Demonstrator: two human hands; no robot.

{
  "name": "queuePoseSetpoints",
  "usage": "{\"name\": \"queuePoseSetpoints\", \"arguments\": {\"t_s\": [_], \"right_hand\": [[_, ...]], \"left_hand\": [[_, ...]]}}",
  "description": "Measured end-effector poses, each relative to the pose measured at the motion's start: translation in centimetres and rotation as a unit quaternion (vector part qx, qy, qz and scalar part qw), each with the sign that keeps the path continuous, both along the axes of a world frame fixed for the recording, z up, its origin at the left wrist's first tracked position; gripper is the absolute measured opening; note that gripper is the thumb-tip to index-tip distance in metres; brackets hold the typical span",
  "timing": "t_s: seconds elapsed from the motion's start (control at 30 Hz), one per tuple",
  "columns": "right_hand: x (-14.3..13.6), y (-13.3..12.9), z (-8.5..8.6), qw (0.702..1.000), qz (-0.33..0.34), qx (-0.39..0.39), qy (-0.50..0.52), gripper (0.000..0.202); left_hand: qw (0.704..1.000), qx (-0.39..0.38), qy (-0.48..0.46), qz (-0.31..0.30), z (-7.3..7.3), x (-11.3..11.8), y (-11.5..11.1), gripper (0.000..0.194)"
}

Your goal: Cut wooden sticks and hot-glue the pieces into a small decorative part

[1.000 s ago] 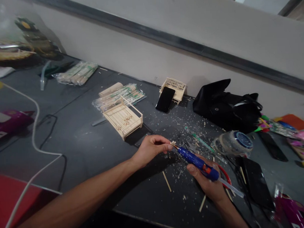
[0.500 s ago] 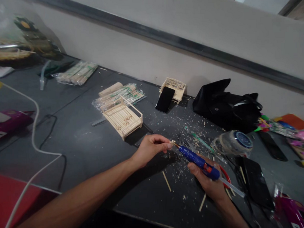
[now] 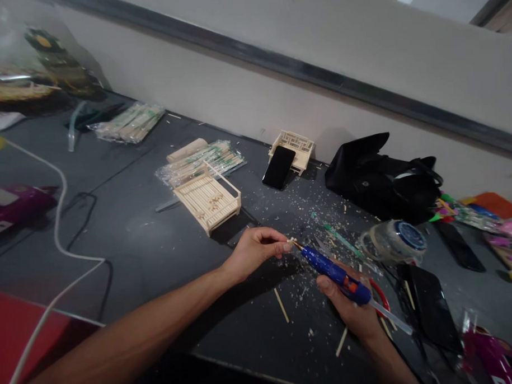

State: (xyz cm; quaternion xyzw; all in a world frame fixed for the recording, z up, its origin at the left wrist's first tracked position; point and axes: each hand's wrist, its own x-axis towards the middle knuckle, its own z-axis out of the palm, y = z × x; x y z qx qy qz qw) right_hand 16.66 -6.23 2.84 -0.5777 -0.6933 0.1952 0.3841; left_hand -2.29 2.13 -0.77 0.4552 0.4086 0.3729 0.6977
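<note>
My left hand point(image 3: 258, 249) pinches a tiny pale wooden piece point(image 3: 292, 240) between thumb and fingertips. Wrapped around a blue glue gun point(image 3: 326, 266), my right hand point(image 3: 352, 306) holds it with the metal tip against or very near that piece. A clear glue stick point(image 3: 390, 316) sticks out of the gun's rear. Behind my left hand stands a small bed-like frame of wooden sticks point(image 3: 208, 199), with little pieces lying on its slats. A smaller wooden bench point(image 3: 302, 148) stands by the wall, and a black phone point(image 3: 279, 167) leans on it.
Bagged sticks point(image 3: 208, 160), a black bag point(image 3: 377, 176), a glass jar point(image 3: 392, 240) and a second phone point(image 3: 434, 306) lie around. Red-handled scissors point(image 3: 379, 297) are partly hidden by my right hand. A white cable point(image 3: 61, 204) crosses the left side. Wood scraps litter the dark table point(image 3: 240, 338).
</note>
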Motion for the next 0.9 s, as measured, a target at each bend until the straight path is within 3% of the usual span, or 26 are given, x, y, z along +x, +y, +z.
{"name": "queuePoseSetpoints", "arguments": {"t_s": [0.27, 0.9], "right_hand": [[-0.03, 0.11, 0.17, 1.0, -0.003, -0.011, 0.0, 0.04], [0.06, 0.05, -0.11, 1.0, 0.005, 0.005, -0.017, 0.039]], "left_hand": [[0.999, 0.033, 0.023, 0.009, -0.25, -0.06, 0.15, 0.017], [0.999, 0.028, 0.014, 0.011, -0.22, -0.09, 0.13, 0.015]]}}
